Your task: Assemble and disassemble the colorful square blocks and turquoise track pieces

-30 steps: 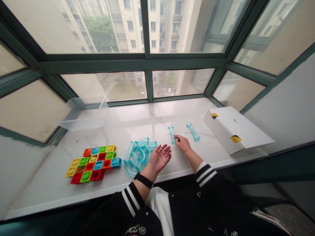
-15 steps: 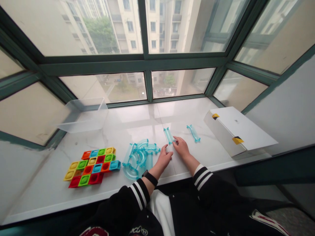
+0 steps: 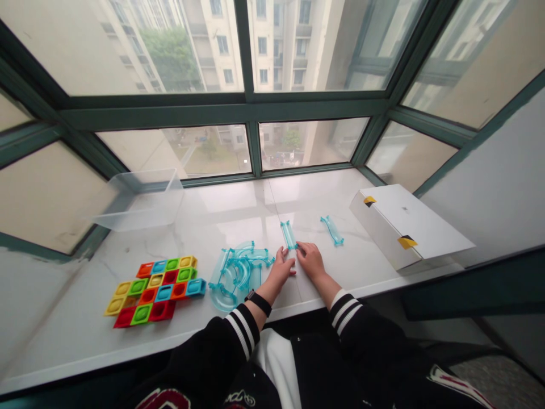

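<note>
Far left on the white marble bench [image 3: 238,210], a clear plastic tub [image 3: 136,204] sits by the window frame; it is thin-walled and looks light, so a careless reach could nudge it. Nearer the front lies a flat grid of red, yellow, green, blue and orange square tiles [image 3: 153,292], where a dragged sleeve could break up the pattern. Next comes a heap of translucent blue curved track pieces [image 3: 238,278], just beside the left hand [image 3: 279,270] and its black watch [image 3: 258,303]; a sideways swing of that wrist looks the likeliest way to knock them. The left hand is loosely curled and empty, apart from the right hand [image 3: 310,261], whose fingertips [image 3: 299,246] reach the lower end of a narrow translucent blue straight track piece [image 3: 288,235] — they seem to touch it, but I cannot tell whether they grip it. On polished stone, a light push could skate that piece away. Beyond lie a second blue track piece [image 3: 332,230] and a white cardboard box with yellow tape [image 3: 404,224].
</note>
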A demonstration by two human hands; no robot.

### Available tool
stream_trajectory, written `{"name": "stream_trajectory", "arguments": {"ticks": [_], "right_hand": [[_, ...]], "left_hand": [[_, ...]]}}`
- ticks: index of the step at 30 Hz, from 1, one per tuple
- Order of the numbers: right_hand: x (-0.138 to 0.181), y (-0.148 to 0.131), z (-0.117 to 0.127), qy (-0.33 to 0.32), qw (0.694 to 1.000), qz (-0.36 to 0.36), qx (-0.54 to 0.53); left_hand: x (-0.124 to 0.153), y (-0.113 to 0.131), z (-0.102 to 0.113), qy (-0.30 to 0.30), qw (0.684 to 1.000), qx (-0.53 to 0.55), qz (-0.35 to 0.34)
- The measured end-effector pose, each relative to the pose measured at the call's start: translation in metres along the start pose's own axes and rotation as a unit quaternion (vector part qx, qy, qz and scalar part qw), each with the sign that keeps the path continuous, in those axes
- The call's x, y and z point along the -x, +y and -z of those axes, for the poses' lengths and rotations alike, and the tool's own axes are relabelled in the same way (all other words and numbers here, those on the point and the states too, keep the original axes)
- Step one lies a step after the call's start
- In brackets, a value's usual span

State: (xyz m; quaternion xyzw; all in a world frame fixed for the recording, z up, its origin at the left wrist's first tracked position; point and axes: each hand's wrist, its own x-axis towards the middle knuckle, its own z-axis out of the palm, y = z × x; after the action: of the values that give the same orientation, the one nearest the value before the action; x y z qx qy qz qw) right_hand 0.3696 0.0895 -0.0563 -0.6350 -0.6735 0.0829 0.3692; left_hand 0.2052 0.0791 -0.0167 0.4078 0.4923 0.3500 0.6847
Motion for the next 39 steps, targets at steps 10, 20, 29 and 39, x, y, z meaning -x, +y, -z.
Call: {"name": "stream_trajectory", "arguments": {"ticks": [10, 20, 29, 39], "right_hand": [[-0.001, -0.007, 0.004, -0.018, 1.0, -0.003, -0.003], [-0.002, -0.005, 0.003, -0.019, 1.0, -0.001, -0.005], [0.0, -0.005, 0.002, -0.012, 1.0, -0.001, -0.004], [0.0, -0.006, 0.003, -0.009, 1.0, -0.004, -0.005]], "left_hand": [[0.001, -0.001, 0.002, 0.005, 1.0, 0.007, -0.009], [0.002, -0.001, 0.003, 0.001, 1.0, 0.006, -0.009], [0.001, -0.004, 0.003, 0.004, 1.0, 0.024, -0.005], [-0.003, -0.011, 0.003, 0.009, 0.999, 0.053, -0.004]]}}
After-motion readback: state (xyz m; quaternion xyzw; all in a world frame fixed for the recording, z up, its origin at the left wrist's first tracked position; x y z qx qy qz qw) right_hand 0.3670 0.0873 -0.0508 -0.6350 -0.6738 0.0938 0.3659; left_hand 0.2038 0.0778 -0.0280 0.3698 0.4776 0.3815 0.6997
